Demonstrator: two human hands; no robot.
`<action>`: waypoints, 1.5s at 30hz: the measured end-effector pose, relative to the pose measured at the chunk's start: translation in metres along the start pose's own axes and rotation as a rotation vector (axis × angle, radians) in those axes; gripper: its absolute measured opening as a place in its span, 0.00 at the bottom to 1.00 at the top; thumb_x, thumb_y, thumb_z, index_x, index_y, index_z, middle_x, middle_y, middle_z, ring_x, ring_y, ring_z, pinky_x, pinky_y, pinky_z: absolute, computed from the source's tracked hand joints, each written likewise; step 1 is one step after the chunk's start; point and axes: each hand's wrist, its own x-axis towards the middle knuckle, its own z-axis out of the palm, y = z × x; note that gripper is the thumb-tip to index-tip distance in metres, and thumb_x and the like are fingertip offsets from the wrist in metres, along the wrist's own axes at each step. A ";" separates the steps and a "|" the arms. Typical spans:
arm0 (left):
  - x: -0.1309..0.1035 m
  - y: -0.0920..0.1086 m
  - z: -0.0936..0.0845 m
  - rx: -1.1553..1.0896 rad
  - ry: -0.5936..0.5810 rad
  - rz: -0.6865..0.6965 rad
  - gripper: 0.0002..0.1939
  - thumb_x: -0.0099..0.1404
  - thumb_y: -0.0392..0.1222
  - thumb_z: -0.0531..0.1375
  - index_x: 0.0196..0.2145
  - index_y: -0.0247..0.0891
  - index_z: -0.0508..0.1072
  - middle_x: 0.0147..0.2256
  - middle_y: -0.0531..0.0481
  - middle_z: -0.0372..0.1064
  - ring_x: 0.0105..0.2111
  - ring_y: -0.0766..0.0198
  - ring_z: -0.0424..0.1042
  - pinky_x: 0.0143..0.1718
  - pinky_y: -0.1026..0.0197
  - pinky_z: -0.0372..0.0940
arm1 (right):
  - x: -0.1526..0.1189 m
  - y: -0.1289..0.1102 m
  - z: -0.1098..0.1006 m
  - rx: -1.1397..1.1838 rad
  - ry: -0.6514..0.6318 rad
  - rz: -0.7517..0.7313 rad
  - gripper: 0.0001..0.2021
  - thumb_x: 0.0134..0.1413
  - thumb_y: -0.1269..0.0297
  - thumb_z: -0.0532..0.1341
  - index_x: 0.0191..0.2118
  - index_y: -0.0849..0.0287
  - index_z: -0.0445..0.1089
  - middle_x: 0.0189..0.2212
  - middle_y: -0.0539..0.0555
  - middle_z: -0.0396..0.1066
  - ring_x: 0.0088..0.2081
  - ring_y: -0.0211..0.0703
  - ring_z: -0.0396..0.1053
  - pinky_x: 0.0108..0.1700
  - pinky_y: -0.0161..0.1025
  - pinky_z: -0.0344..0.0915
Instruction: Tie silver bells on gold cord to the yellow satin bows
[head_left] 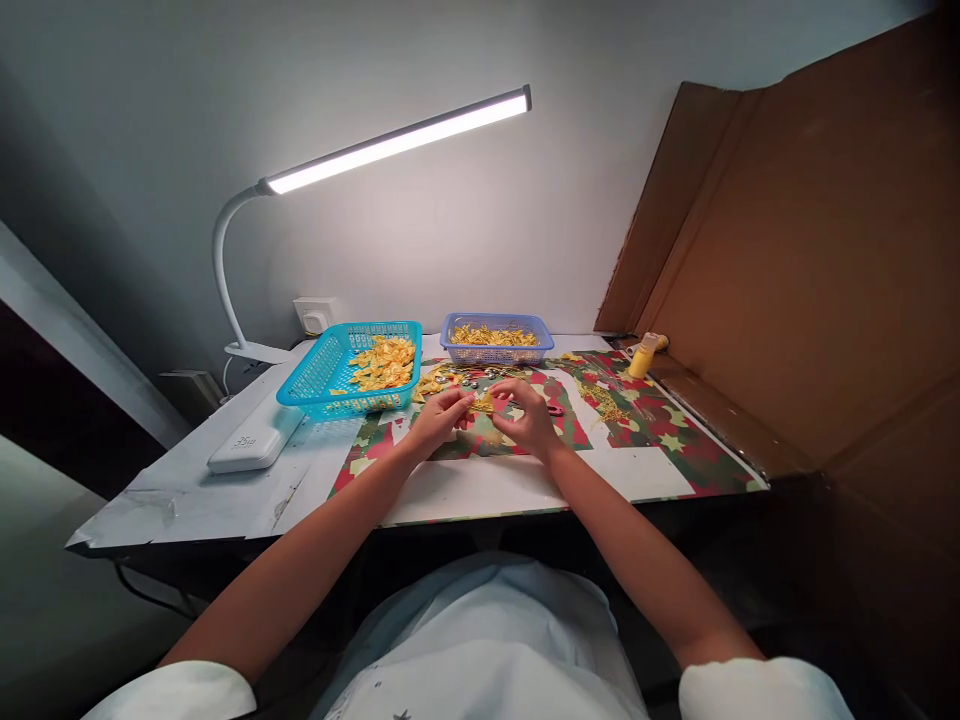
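A small yellow piece (482, 404) is pinched between my two hands above the patterned mat (675, 430). My left hand (442, 420) grips its left side with thumb and fingers closed. From the right, my right hand (527, 418) holds its other side with bent fingers. Behind my hands lie more yellow pieces (429, 384) and small shiny metal bits (470, 383). A dark red tool (555, 410) is partly hidden behind my right hand. Thin golden strands (602, 402) lie in a loose pile to the right.
A turquoise basket (300, 385) of yellow pieces stands left, a purple basket (497, 354) of golden pieces at the back. A yellow bottle (641, 358) is at the right, beside cardboard (810, 260). A lamp (397, 142) arches above; a white power bank (251, 445) lies left.
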 end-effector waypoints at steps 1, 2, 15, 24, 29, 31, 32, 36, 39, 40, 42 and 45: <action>0.000 -0.001 0.000 0.009 0.008 0.015 0.20 0.57 0.57 0.61 0.22 0.37 0.66 0.18 0.55 0.63 0.19 0.70 0.60 0.24 0.66 0.57 | 0.000 0.000 0.000 -0.020 -0.007 0.016 0.13 0.47 0.66 0.65 0.40 0.55 0.67 0.40 0.55 0.73 0.38 0.44 0.70 0.42 0.44 0.69; 0.001 -0.002 0.000 0.019 0.013 0.030 0.20 0.57 0.58 0.60 0.23 0.37 0.66 0.19 0.55 0.63 0.19 0.70 0.60 0.24 0.66 0.57 | -0.001 -0.001 0.000 -0.033 -0.020 0.035 0.15 0.45 0.63 0.67 0.40 0.55 0.65 0.39 0.54 0.72 0.36 0.44 0.70 0.40 0.43 0.69; -0.001 -0.002 0.002 0.108 0.077 0.157 0.20 0.57 0.58 0.61 0.25 0.38 0.68 0.19 0.56 0.62 0.21 0.69 0.60 0.25 0.65 0.56 | -0.001 0.000 0.003 0.122 0.000 0.129 0.06 0.55 0.60 0.59 0.34 0.56 0.63 0.29 0.52 0.70 0.32 0.41 0.70 0.37 0.40 0.69; -0.004 0.001 0.005 0.097 0.121 0.138 0.17 0.53 0.55 0.66 0.26 0.38 0.72 0.25 0.52 0.68 0.25 0.66 0.65 0.28 0.64 0.61 | -0.001 0.003 0.007 0.190 -0.027 0.205 0.04 0.53 0.64 0.57 0.35 0.56 0.64 0.28 0.50 0.69 0.31 0.40 0.69 0.34 0.38 0.67; -0.002 0.000 0.004 -0.051 0.087 0.019 0.23 0.50 0.57 0.67 0.34 0.38 0.67 0.23 0.55 0.69 0.23 0.67 0.69 0.27 0.63 0.66 | 0.004 0.014 -0.008 -0.163 -0.096 0.264 0.10 0.52 0.60 0.62 0.39 0.56 0.67 0.37 0.55 0.72 0.40 0.47 0.69 0.42 0.44 0.66; -0.001 -0.001 0.003 -0.111 0.098 -0.033 0.24 0.49 0.56 0.67 0.36 0.39 0.64 0.24 0.57 0.69 0.23 0.67 0.70 0.26 0.64 0.66 | 0.004 0.023 -0.019 -0.466 -0.103 0.372 0.13 0.47 0.60 0.67 0.39 0.57 0.69 0.43 0.60 0.71 0.48 0.56 0.65 0.49 0.52 0.62; 0.000 -0.002 0.003 -0.139 0.104 -0.056 0.24 0.49 0.56 0.68 0.36 0.40 0.64 0.24 0.57 0.68 0.22 0.68 0.70 0.26 0.64 0.67 | 0.004 0.028 -0.024 -0.592 -0.117 0.452 0.14 0.46 0.60 0.68 0.38 0.58 0.70 0.46 0.62 0.70 0.51 0.60 0.62 0.50 0.56 0.60; 0.002 -0.004 0.002 -0.233 0.115 -0.144 0.21 0.47 0.51 0.69 0.32 0.38 0.66 0.25 0.57 0.68 0.23 0.69 0.71 0.28 0.64 0.68 | 0.000 0.046 -0.031 -0.746 -0.208 0.607 0.07 0.50 0.62 0.66 0.33 0.57 0.71 0.45 0.62 0.68 0.52 0.61 0.59 0.50 0.61 0.56; 0.004 -0.007 0.002 -0.288 0.125 -0.200 0.17 0.47 0.46 0.69 0.31 0.36 0.70 0.26 0.53 0.70 0.24 0.69 0.72 0.29 0.63 0.70 | -0.002 0.055 -0.029 -0.632 -0.144 0.591 0.08 0.49 0.65 0.67 0.26 0.58 0.68 0.40 0.60 0.68 0.51 0.60 0.59 0.50 0.60 0.55; 0.005 -0.007 0.002 -0.302 0.129 -0.217 0.16 0.47 0.44 0.69 0.32 0.36 0.71 0.26 0.52 0.71 0.24 0.68 0.72 0.29 0.62 0.70 | -0.002 0.056 -0.028 -0.583 -0.114 0.592 0.09 0.48 0.65 0.67 0.25 0.58 0.67 0.38 0.60 0.68 0.51 0.60 0.59 0.50 0.59 0.56; 0.006 -0.007 0.002 -0.327 0.137 -0.249 0.13 0.48 0.40 0.68 0.32 0.34 0.74 0.27 0.50 0.72 0.25 0.67 0.73 0.29 0.62 0.70 | -0.002 0.057 -0.027 -0.491 -0.080 0.579 0.09 0.50 0.64 0.66 0.25 0.58 0.66 0.36 0.59 0.68 0.49 0.57 0.60 0.48 0.55 0.59; 0.006 -0.006 0.001 -0.359 0.155 -0.288 0.12 0.48 0.38 0.68 0.32 0.33 0.76 0.25 0.48 0.73 0.26 0.65 0.74 0.30 0.63 0.71 | -0.001 0.050 -0.026 -0.376 -0.113 0.529 0.09 0.57 0.58 0.59 0.32 0.57 0.66 0.33 0.55 0.69 0.40 0.48 0.66 0.39 0.44 0.64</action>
